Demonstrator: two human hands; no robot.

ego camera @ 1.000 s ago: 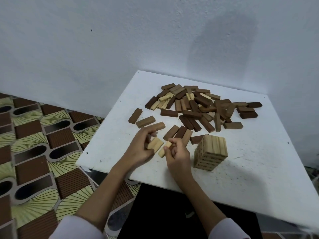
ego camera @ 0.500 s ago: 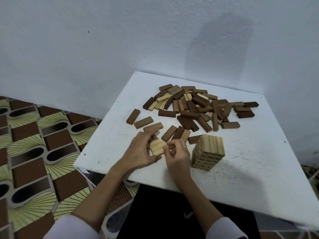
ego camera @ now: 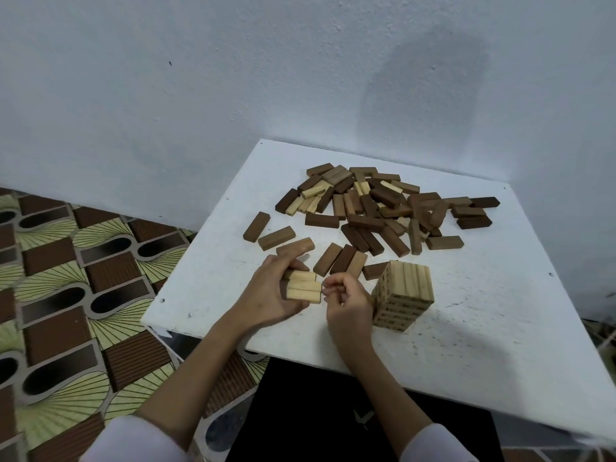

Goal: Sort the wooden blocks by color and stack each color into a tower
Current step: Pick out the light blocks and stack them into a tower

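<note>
Pale pine row of three wooden blocks sits gripped in the left hand, left of the pale block tower; the right hand curls empty. Loosely squeezed, they could splay, toppling the tower.

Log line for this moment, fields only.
left hand: grips pale blocks | right hand: curled, empty | pale tower: upright | pile: unsorted

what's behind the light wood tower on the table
Behind the light wood tower, a reddish-brown block pokes out at its left; its right end is hidden. Farther back lies the mixed pile of blocks.
</note>
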